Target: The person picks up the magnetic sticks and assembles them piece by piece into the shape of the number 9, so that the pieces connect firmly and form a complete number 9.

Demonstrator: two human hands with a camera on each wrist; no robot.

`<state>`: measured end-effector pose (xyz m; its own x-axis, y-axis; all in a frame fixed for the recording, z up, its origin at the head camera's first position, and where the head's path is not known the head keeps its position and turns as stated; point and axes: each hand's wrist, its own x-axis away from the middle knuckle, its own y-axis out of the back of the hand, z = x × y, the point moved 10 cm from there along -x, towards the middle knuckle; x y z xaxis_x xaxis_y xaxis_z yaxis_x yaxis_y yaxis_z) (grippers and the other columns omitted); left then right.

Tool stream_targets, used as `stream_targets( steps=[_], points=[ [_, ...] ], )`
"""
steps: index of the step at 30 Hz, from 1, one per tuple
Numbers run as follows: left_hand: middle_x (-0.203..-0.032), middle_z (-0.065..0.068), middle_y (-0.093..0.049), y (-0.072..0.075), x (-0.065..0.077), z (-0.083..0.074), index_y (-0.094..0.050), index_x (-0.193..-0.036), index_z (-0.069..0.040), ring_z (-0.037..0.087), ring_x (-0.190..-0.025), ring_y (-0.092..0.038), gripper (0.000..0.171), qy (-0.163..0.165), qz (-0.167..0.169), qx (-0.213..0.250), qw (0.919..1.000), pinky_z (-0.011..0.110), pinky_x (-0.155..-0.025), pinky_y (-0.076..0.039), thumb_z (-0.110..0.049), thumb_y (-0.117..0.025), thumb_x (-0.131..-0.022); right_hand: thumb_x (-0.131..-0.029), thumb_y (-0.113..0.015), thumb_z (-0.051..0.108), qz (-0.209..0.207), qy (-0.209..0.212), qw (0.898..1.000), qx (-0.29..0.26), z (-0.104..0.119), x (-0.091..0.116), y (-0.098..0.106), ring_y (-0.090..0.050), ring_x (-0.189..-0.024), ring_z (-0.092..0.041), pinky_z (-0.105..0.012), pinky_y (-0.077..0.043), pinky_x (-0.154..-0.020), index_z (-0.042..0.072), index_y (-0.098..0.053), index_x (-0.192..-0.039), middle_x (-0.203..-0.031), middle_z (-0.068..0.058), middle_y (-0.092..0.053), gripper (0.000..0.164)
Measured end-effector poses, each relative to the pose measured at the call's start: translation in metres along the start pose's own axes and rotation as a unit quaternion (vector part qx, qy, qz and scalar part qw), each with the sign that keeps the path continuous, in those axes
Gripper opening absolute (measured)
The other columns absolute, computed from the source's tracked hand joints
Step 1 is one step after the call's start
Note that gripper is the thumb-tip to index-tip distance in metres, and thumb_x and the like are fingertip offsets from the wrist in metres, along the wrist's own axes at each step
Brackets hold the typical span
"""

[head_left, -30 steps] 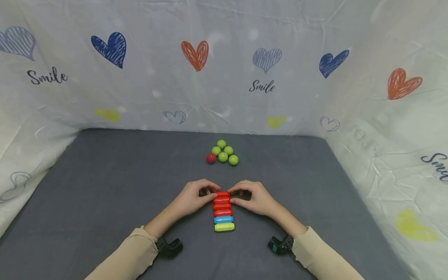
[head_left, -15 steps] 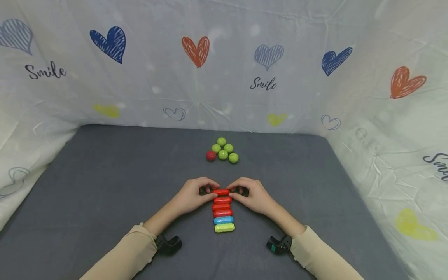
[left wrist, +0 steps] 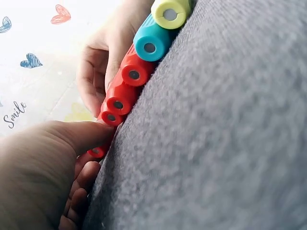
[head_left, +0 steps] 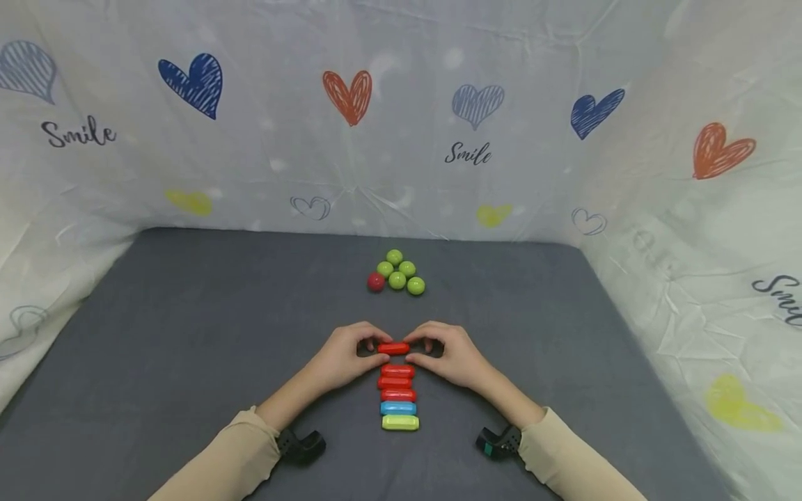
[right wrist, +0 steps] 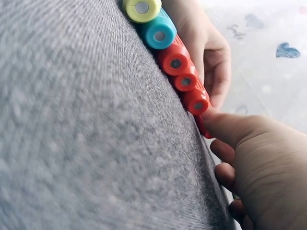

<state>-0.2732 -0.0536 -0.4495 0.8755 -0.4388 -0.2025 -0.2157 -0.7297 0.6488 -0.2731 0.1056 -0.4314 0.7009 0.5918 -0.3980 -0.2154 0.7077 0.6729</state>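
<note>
Both hands meet at the far end of a row of short coloured rods with grey discs in their ends. My left hand (head_left: 347, 353) pinches the left end of the farthest red rod (head_left: 393, 348) between thumb and fingers. At its right end, my right hand (head_left: 452, 355) pinches the same rod. A small gap divides this rod from the row, where a red rod (head_left: 397, 371), a second red rod (head_left: 395, 383), a third red rod (head_left: 398, 395), a blue rod (head_left: 398, 408) and a yellow rod (head_left: 400, 422) lie side by side.
Beyond the hands, several green balls (head_left: 397, 280) and one red ball (head_left: 376, 282) sit in a triangle on the grey cloth (head_left: 250, 299). White sheets (head_left: 401, 42) printed with hearts rise behind and at the sides. Each wrist wears a black camera (head_left: 303, 446).
The farthest red rod, close against the row a second ago, now stands apart from it. The rest of the row has shifted nearer the person, while both hands stay almost in place.
</note>
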Motion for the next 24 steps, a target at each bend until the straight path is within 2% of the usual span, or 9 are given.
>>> stream_targets(
  steps=[7,13,21,24],
  points=[
    [-0.100,-0.007,-0.073,0.002,0.000,-0.003,-0.081,-0.110,-0.018,0.007,-0.083,-0.058,0.018,-0.008,-0.016,-0.016,0.9997,0.027,-0.075,-0.051,-0.017,-0.086,-0.092,-0.092,-0.086,0.014,-0.006,-0.010,1.000,-0.001,0.000,0.001,-0.002,-0.059,-0.076,-0.008,-0.026,-0.051,-0.069,0.018,-0.081,-0.109,-0.097,0.006,-0.075,0.019],
    [-0.099,-0.009,-0.075,0.007,-0.005,0.001,-0.084,-0.108,-0.021,0.009,-0.087,-0.058,0.018,0.010,-0.035,-0.033,0.9988,0.031,-0.078,-0.049,-0.021,-0.087,-0.091,-0.092,-0.086,0.013,-0.017,-0.015,1.000,0.007,-0.004,-0.005,0.000,-0.057,-0.073,-0.007,-0.025,-0.047,-0.065,0.017,-0.081,-0.107,-0.093,0.006,-0.074,0.016],
    [-0.097,-0.006,-0.077,0.013,-0.023,0.009,-0.086,-0.110,-0.020,0.010,-0.082,-0.057,0.021,0.010,-0.045,-0.032,0.9984,0.032,-0.074,-0.046,-0.021,-0.089,-0.089,-0.092,-0.085,0.012,-0.023,-0.023,0.999,0.004,-0.019,-0.018,0.004,-0.055,-0.071,-0.006,-0.023,-0.044,-0.063,0.014,-0.081,-0.107,-0.089,0.006,-0.072,0.016],
    [-0.098,-0.004,-0.078,0.014,-0.031,0.013,-0.086,-0.111,-0.018,0.013,-0.085,-0.060,0.022,0.014,-0.046,-0.029,0.9984,0.034,-0.077,-0.047,-0.021,-0.089,-0.089,-0.093,-0.084,0.012,-0.024,-0.027,0.999,0.005,-0.027,-0.023,0.005,-0.055,-0.071,-0.006,-0.024,-0.044,-0.063,0.013,-0.081,-0.108,-0.089,0.005,-0.072,0.016]
  ],
)
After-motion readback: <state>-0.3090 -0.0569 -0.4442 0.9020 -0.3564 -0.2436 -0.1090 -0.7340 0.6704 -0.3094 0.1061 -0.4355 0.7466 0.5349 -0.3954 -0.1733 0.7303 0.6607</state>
